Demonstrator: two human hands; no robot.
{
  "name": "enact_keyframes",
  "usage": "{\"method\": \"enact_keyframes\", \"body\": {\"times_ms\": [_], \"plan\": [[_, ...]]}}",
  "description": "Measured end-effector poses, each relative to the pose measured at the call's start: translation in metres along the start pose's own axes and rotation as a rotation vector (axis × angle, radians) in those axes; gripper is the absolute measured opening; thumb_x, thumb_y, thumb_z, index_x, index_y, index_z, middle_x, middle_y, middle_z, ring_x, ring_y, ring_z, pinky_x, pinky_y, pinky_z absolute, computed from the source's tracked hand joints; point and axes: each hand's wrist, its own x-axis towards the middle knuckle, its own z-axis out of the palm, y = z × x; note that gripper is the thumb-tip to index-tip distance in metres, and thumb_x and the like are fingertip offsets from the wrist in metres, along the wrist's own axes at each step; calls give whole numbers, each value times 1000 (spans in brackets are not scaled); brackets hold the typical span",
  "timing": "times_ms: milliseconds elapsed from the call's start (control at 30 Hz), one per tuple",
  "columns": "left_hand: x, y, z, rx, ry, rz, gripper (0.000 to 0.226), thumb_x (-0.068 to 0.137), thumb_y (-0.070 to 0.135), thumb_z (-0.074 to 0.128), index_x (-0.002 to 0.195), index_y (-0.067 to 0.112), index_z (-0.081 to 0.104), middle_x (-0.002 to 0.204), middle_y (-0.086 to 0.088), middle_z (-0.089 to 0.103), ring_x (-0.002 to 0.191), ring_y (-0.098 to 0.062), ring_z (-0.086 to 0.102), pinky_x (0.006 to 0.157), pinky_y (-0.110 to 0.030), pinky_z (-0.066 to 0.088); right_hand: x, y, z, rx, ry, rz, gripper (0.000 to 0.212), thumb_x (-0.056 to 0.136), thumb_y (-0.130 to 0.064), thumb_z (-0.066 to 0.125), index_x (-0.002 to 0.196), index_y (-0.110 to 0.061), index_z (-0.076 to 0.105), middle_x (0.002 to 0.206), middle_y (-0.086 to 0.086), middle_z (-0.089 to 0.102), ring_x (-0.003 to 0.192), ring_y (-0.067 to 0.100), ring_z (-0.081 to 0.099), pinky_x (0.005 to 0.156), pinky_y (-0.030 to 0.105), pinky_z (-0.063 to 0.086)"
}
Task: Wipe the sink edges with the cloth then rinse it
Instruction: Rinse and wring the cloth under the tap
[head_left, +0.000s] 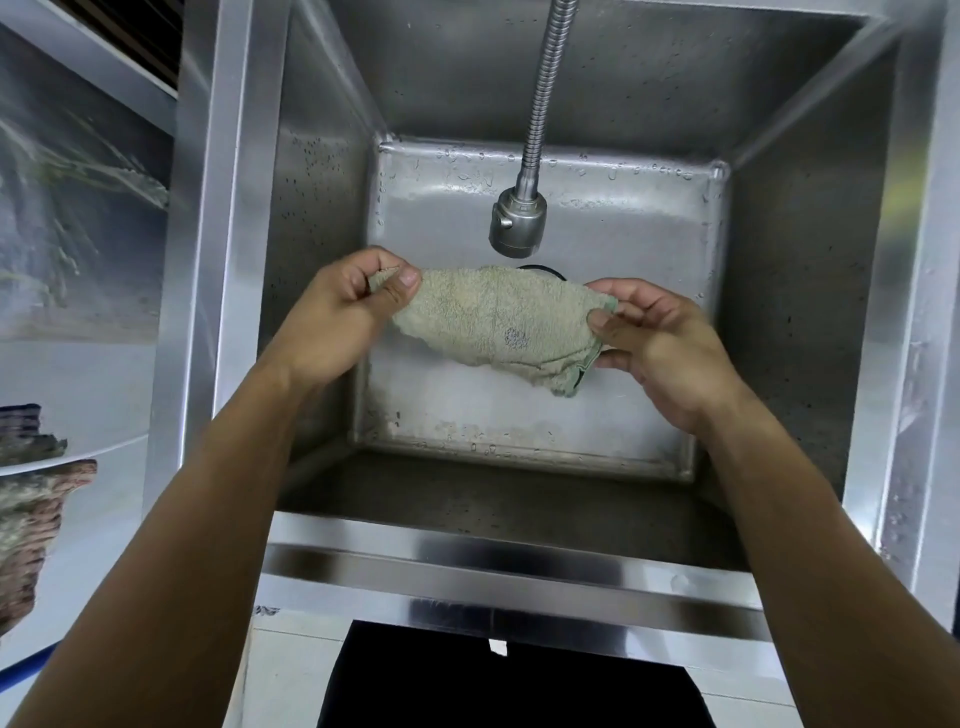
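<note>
I look down into a deep steel sink (810, 291), its walls spotted with droplets and its floor wet below my fingers. Its near rim runs across under my forearms, well behind where I grip. A flexible faucet (517, 218) hangs just beyond my fingers and a little above them, its head aimed downward; I see no water running from it. A dark arc, likely the drain, peeks out just past the cloth's far edge, mostly hidden.

The cloth (493, 317) hangs between my two hands, in the air over the basin floor, touching no wall that I can see. It is a pale green terry piece, stretched loosely, its lower right corner drooping below my right fingers. A dark smudge sits low, right of its middle.

My left hand (337, 317) pinches the cloth's left end, thumb pressed on top, fingers curled beneath. My right hand (660, 343) pinches the right end between thumb and fingertips, the other fingers loosely curled behind.

I judge the cloth soft, limp and light, heavier if soaked, and it looks damp. It will sag wherever unsupported, so I would hold it by its two ends as now, or bunch it in one palm. It is not fragile, and wet terry grips well rather than slipping. I judge that rinsing under the faucet head is the step in hand.
</note>
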Motion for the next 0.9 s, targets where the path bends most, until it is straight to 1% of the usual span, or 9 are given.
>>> {"method": "enact_keyframes", "body": {"times_ms": [133, 233, 300, 367, 500, 600, 667, 733, 900], "plan": [[2, 0, 10, -73, 180, 88, 14, 99, 30, 65, 102, 17, 71, 85, -23, 66, 75, -20, 58, 69, -30, 52, -4, -12, 10, -51, 152, -63, 16, 98, -6, 65, 108, -15, 74, 93, 6, 78, 83, 23, 71, 78, 50, 61], [3, 10, 21, -122, 281, 113, 13, 102, 26, 61, 111, 17, 63, 64, 0, 57, 53, -7, 51, 49, -24, 44, -14, -22, 34, -141, 316, -207, 15, 98, -10, 65, 105, -20, 75, 90, 7, 76, 77, 19, 69, 69, 55, 63], [1, 22, 34, -132, 247, 179, 10, 105, 20, 57, 113, 15, 59, 66, 1, 52, 49, -7, 45, 44, -24, 39, -28, -31, 56, -145, 333, -340, 15, 99, -7, 65, 106, -19, 72, 85, 2, 73, 70, 9, 67, 57, 38, 61], [-4, 36, 47, -206, 138, 188, 7, 106, 17, 54, 109, 15, 60, 83, -2, 61, 64, -13, 58, 53, -35, 54, -44, -36, 82, -134, 230, -440, 21, 98, -4, 65, 107, -22, 63, 87, -4, 71, 64, 3, 64, 52, 25, 55], [-8, 45, 47, -440, -2, -13, 36, 100, 53, 52, 103, 24, 71, 101, -3, 75, 93, -20, 72, 81, -43, 59, -54, -32, 98, -147, -59, -324, 26, 94, -9, 63, 111, -27, 53, 108, -1, 76, 89, 15, 74, 84, 38, 62], [-7, 35, 34, -221, -76, 82, 20, 93, 36, 71, 101, 18, 68, 93, 1, 70, 85, -12, 66, 78, -34, 53, -41, -36, 69, -166, -71, -303, 27, 98, 4, 55, 105, -22, 60, 100, -3, 77, 77, 18, 72, 74, 35, 62], [-6, 31, 31, -148, -181, 89, 17, 88, 27, 72, 101, 16, 67, 93, 5, 70, 85, -9, 67, 78, -32, 54, -32, -41, 50, -337, 49, -383, 32, 94, -1, 68, 109, -28, 62, 112, -12, 65, 81, 8, 62, 71, 23, 56], [-5, 33, 29, -162, -266, 96, 15, 87, 20, 72, 101, 17, 68, 94, 10, 71, 88, -8, 69, 78, -28, 56, -26, -46, 38, -398, -53, -308, 45, 89, -11, 79, 121, -35, 60, 125, -11, 58, 94, 4, 60, 77, 14, 53], [-12, 35, 23, -78, -202, 90, 22, 85, 19, 78, 104, 12, 70, 102, 2, 77, 92, -16, 75, 79, -38, 62, -26, -45, 26, -384, -168, -279, 26, 86, -1, 80, 101, -19, 68, 85, -2, 71, 78, 13, 66, 76, 28, 60]]}}
